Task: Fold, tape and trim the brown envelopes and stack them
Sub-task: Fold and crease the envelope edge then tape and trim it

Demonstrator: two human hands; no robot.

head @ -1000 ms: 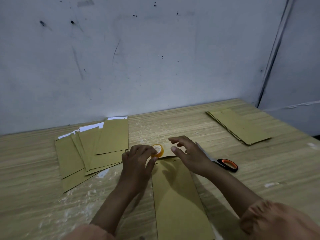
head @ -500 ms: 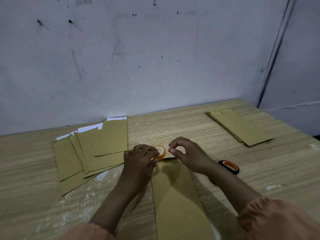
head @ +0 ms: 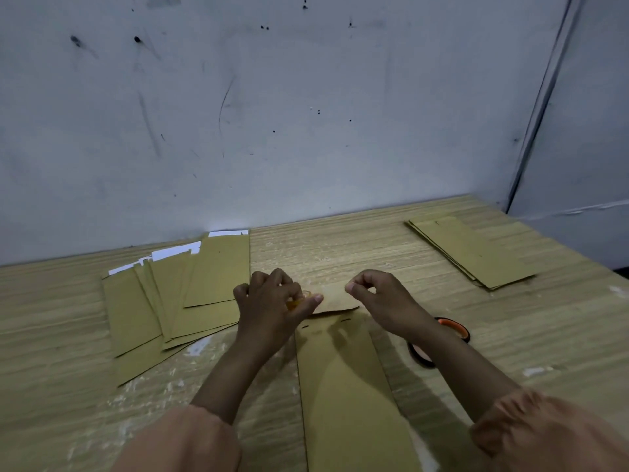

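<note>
Brown paper lies under both forearms: a long envelope (head: 350, 386) is laid lengthwise on the wooden table (head: 340, 253), its far end with the flap reaching up between the two hands. Both arms are extended forward from peach-coloured sleeves (head: 544, 434), the forearms angled inward so that the hands are brought close together above the envelope's far end.

The left hand (head: 269, 308) is seen from the back, knuckles raised and fingers curled down. A small yellow tape roll (head: 299, 300) is gripped under those fingers, with the thumb stretched out to the right along the flap edge. Only a sliver of the roll is visible past the knuckles.

The right hand (head: 381, 298) is held just apart from the left, its wrist slightly lifted. Its thumb and forefinger are pinched together at the tip pointing toward the roll, and the other fingers are folded in. What is pinched there cannot be made out; no strip of tape can be seen between the hands.

Orange-handled scissors (head: 439, 338) are partly hidden behind the right forearm, on the table just beside the envelope. A fanned spread of brown envelopes (head: 177, 301), with white paper showing at their far ends, is placed to the left near the wall (head: 306, 114). A neater stack of envelopes (head: 473, 252) is set well apart at the far right.
</note>
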